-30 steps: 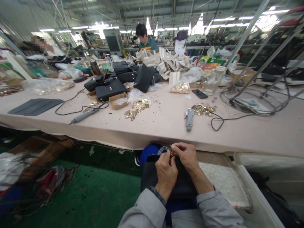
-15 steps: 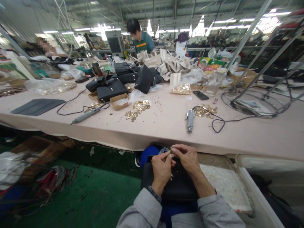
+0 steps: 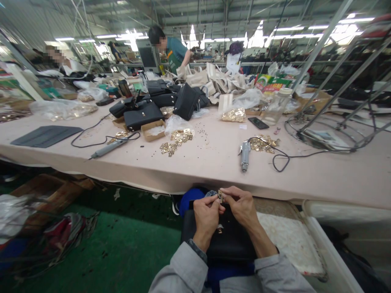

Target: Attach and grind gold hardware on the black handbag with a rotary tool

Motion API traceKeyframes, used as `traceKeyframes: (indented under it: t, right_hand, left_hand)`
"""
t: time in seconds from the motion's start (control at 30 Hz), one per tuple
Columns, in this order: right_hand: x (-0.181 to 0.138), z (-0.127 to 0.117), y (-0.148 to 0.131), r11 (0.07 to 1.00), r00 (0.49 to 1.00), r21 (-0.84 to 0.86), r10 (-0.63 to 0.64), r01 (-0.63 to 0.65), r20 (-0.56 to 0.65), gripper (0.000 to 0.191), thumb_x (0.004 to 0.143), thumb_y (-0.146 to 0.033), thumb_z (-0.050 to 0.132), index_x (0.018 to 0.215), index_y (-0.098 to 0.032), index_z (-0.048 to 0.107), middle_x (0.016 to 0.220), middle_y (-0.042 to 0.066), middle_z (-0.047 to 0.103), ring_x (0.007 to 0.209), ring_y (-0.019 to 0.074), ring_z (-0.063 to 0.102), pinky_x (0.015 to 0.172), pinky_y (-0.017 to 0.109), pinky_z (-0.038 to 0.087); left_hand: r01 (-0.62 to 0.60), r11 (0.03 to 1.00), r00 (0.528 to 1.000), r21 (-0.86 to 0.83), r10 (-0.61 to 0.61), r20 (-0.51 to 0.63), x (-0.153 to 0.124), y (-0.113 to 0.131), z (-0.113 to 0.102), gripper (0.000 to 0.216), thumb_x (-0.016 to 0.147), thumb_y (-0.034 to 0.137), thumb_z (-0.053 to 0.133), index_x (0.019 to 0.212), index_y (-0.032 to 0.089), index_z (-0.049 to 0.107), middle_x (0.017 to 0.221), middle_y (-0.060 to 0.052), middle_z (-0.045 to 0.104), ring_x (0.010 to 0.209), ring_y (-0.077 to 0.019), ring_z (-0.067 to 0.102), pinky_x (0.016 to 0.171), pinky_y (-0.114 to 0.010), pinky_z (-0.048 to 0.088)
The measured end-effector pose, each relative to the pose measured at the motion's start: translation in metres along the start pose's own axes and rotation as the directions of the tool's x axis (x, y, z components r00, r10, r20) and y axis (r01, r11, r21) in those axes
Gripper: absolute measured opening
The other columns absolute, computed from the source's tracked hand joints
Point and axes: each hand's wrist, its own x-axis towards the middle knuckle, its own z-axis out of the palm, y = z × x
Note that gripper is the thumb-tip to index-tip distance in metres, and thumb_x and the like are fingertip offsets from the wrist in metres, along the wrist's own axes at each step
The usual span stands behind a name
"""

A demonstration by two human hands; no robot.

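Observation:
Between the fingertips of both hands is a small gold metal plate (image 3: 220, 196), with a dark slot or opening in it. My left hand (image 3: 206, 212) pinches it from the left, and my right hand (image 3: 241, 204) pinches it from the right. Under them a black bag (image 3: 226, 242) lies across my lap, with a small gold fitting (image 3: 219, 230) on its face. Fingers cover part of the plate's edges.
On the table (image 3: 183, 173) lie an electric screwdriver (image 3: 244, 156) and another corded one (image 3: 109, 148). Gold fittings (image 3: 169, 148) are heaped near a small cardboard box (image 3: 152, 130). Black bags (image 3: 144, 115) are piled behind. A white bin (image 3: 334, 248) stands at my right.
The gold plate has turned between my fingers, so more of its face shows. Both hands stay almost in place. Across the table, a person in green has shifted left and leaned over.

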Motion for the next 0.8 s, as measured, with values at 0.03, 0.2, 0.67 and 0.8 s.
traceKeyframes:
  t: [0.03, 0.2, 0.67, 0.8]
  right_hand:
    - [-0.0001, 0.0006, -0.0006, 1.0, 1.0, -0.013, -0.011, 0.011, -0.004, 0.016, 0.089, -0.031, 0.07, 0.094, -0.023, 0.082, 0.091, 0.005, 0.077, 0.084, 0.0213, 0.072, 0.075, 0.031, 0.055]
    - [-0.001, 0.0022, -0.0033, 0.996, 0.998, -0.06, -0.059, 0.058, -0.018, 0.015, 0.089, -0.031, 0.069, 0.092, -0.023, 0.081, 0.089, 0.004, 0.077, 0.082, 0.0208, 0.071, 0.075, 0.032, 0.054]
    - [0.0062, 0.0004, -0.0037, 0.993, 0.994, -0.06, 0.1, -0.097, 0.043, 0.028, 0.089, -0.042, 0.067, 0.09, -0.018, 0.079, 0.065, 0.003, 0.07, 0.06, 0.019, 0.065, 0.059, 0.029, 0.051]
    - [0.0051, 0.0016, -0.0039, 0.992, 0.992, -0.048, 0.116, -0.114, 0.047, 0.027, 0.088, -0.041, 0.068, 0.091, -0.018, 0.08, 0.066, 0.003, 0.07, 0.06, 0.0195, 0.065, 0.06, 0.03, 0.051]
  left_hand:
    - [0.002, 1.0, 1.0, 0.004, -0.002, 0.001, 0.0002, 0.0004, 0.0, 0.028, 0.08, 0.017, 0.069, 0.102, 0.006, 0.083, 0.061, -0.009, 0.077, 0.048, -0.015, 0.07, 0.051, -0.022, 0.058]
    - [0.008, 1.0, 1.0, 0.006, -0.008, 0.009, 0.0019, -0.001, -0.0004, 0.03, 0.081, 0.019, 0.069, 0.104, 0.004, 0.082, 0.062, -0.01, 0.078, 0.049, -0.0154, 0.07, 0.052, -0.022, 0.059]
    - [-0.02, 1.0, 1.0, -0.01, 0.02, -0.004, -0.0001, 0.0009, -0.0009, 0.02, 0.079, 0.024, 0.071, 0.086, 0.007, 0.078, 0.047, -0.001, 0.065, 0.038, -0.0104, 0.056, 0.039, -0.019, 0.046]
    - [0.002, 1.0, 1.0, 0.015, -0.002, -0.013, -0.0016, 0.0032, -0.0017, 0.019, 0.078, 0.025, 0.071, 0.082, 0.008, 0.077, 0.044, 0.0, 0.062, 0.035, -0.0105, 0.053, 0.037, -0.019, 0.044]
